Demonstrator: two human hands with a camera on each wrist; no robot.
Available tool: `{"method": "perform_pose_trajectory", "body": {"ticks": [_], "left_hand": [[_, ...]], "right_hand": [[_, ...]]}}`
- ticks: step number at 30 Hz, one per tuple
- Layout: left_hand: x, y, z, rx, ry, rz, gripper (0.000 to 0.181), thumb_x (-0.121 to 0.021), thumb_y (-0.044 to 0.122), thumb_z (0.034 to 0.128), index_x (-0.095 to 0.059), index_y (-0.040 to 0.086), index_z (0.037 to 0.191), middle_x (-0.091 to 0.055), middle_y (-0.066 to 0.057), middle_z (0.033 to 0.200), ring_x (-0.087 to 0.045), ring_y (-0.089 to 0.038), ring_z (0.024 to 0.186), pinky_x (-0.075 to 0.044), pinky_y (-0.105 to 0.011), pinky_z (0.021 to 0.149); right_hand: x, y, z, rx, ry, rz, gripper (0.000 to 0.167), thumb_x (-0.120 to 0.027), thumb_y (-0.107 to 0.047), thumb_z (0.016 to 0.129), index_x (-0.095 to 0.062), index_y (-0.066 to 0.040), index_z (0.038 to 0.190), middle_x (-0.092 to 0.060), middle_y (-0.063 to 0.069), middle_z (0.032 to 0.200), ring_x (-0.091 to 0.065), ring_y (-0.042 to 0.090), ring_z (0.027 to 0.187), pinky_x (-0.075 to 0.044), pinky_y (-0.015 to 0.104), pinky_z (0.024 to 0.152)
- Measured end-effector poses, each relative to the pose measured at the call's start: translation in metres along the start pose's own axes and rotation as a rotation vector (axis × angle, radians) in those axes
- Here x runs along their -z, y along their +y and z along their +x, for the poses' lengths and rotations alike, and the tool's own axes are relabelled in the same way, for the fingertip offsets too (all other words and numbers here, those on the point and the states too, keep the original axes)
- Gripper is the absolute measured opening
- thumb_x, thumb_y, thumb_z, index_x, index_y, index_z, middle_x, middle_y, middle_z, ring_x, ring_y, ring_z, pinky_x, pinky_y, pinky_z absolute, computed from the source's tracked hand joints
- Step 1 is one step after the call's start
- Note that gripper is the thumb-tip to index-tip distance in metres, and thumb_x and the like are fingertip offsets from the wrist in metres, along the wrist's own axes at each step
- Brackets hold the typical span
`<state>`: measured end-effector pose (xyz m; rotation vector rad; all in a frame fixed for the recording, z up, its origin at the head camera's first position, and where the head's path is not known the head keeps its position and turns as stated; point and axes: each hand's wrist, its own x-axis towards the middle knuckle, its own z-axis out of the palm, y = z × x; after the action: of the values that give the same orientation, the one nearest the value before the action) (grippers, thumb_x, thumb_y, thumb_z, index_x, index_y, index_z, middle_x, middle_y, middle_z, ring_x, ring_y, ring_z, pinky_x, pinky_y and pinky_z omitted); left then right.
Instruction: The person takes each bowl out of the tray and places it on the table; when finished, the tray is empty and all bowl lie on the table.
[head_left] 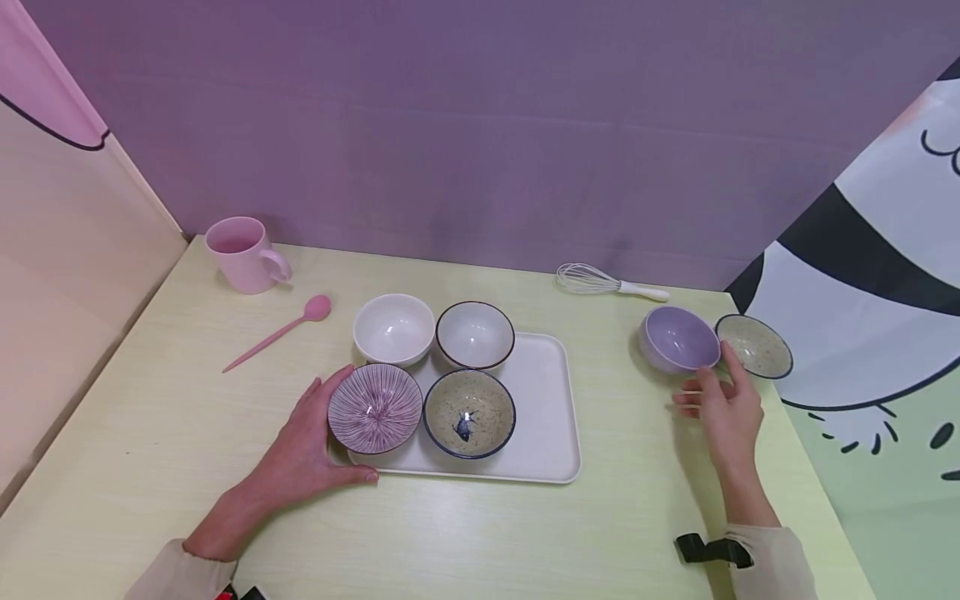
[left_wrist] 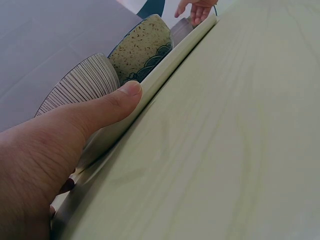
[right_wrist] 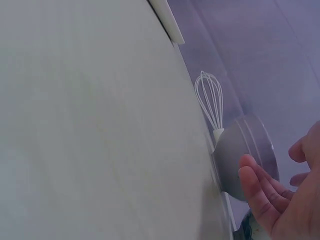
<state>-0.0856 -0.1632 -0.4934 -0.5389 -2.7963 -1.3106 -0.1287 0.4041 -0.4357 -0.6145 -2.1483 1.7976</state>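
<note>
On a white tray (head_left: pixel 540 408) stand a purple-striped bowl (head_left: pixel 375 408), a speckled bowl with a blue mark inside (head_left: pixel 480 400), a dark-rimmed white bowl (head_left: pixel 476 333) and a plain white bowl (head_left: pixel 393 329). My left hand (head_left: pixel 303 446) spreads around the left side of the striped bowl, its thumb along the tray's front edge; some of its fingers are hidden. At the right, my right hand (head_left: pixel 727 412) is beside a purple bowl (head_left: pixel 678 337), fingers extended near its rim. Another speckled bowl (head_left: pixel 753 346) sits just right of it. Firm contact cannot be told.
A whisk (head_left: pixel 600 281) lies along the back edge of the table (head_left: pixel 525 542). At the back left stand a pink mug (head_left: pixel 243 254) and, in front of it, a pink spoon (head_left: pixel 288 325). A purple backdrop (head_left: pixel 465 150) rises behind the table.
</note>
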Motion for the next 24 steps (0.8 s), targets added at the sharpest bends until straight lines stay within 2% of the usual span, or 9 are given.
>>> {"method": "perform_pose_trajectory", "body": {"ticks": [9,24], "left_hand": [[0.0,-0.001,0.001,-0.01,0.006,0.008,0.146,-0.11,0.047,0.0613,-0.024,0.007,0.174,-0.044,-0.02,0.171,-0.027,-0.051,0.164,-0.016,-0.071,0.136],[0.0,-0.001,0.0,-0.009,0.003,-0.011,0.147,-0.11,0.045,0.0608,-0.024,0.008,0.174,-0.045,-0.021,0.17,-0.026,-0.053,0.163,-0.016,-0.073,0.136]], "right_hand": [[-0.009,-0.006,-0.019,0.077,0.019,-0.035,0.061,-0.057,-0.015,0.114,-0.04,-0.019,0.173,-0.078,-0.01,0.077,-0.076,0.006,0.062,-0.064,0.019,0.057],[-0.03,-0.015,-0.055,0.169,-0.035,-0.053,0.052,-0.058,-0.008,0.113,-0.053,-0.012,0.165,-0.078,-0.008,0.079,-0.076,0.008,0.063,-0.065,0.019,0.058]]}}
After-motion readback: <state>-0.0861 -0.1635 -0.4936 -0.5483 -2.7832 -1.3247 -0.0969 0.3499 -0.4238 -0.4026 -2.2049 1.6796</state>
